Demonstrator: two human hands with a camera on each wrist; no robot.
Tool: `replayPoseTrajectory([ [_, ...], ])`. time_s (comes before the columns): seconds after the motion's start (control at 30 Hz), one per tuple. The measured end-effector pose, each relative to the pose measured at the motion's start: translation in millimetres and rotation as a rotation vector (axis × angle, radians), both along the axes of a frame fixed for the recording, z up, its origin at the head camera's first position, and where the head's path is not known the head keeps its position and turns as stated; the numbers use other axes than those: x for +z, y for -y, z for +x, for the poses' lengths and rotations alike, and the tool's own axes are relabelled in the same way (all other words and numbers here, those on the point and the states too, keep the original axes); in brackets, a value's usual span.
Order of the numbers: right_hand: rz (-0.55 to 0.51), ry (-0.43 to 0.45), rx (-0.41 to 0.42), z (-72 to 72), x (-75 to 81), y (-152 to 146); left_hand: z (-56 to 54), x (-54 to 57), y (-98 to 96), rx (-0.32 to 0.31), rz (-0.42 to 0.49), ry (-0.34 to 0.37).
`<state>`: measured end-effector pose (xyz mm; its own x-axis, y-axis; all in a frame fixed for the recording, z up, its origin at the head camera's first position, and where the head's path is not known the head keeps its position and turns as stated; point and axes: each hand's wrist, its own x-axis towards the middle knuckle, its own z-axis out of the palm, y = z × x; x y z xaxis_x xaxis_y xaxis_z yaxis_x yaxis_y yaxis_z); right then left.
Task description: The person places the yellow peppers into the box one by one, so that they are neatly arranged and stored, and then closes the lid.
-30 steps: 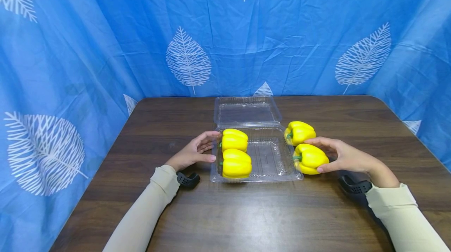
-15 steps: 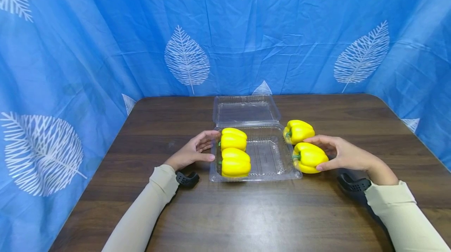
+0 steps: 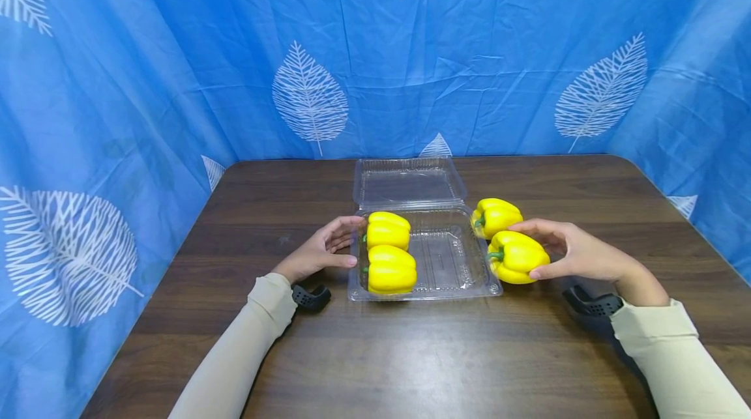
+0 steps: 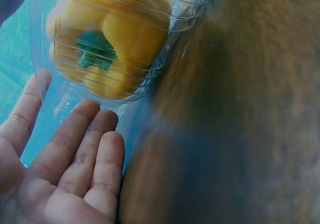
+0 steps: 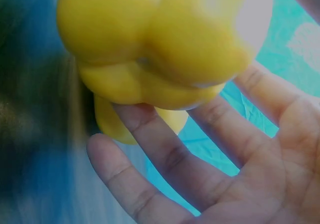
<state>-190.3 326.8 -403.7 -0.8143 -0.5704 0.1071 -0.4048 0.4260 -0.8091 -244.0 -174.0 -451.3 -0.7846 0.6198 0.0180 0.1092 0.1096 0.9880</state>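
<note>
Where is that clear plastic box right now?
In the head view, the clear plastic box sits open on the table, between the left hand and the yellow pepper held by the right hand.

The place looks like a screened-off work corner: blue cloth (image 3: 223, 67) printed with white leaves (image 3: 311, 100) hangs behind and at both sides of a dark wood-grain table (image 3: 235, 223), hiding whatever kind of room lies beyond.

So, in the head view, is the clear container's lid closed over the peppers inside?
No, the lid lies open on the far side of the tray, with the two yellow peppers in it uncovered.
</note>
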Motion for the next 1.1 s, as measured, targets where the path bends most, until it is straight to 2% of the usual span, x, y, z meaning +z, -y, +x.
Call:
replayPoseTrajectory([
  [0.33,0.011,-0.057,-0.02,1.5,2.8,-5.1,0.4,0.0,-0.4,-0.005,0.015,0.003],
  [0.57,-0.08,-0.015,-0.004,1.5,4.1,-6.6,1.1,0.9,-0.3,0.004,0.008,0.008],
  [0.77,-0.151,-0.02,0.015,0.3,4.4,-4.2,1.2,0.9,-0.5,0.002,0.014,0.009],
  [1.1,-0.215,-0.055,-0.046,-0.5,-2.1,3.6,1.2,1.0,-0.7,0.002,0.013,0.005],
])
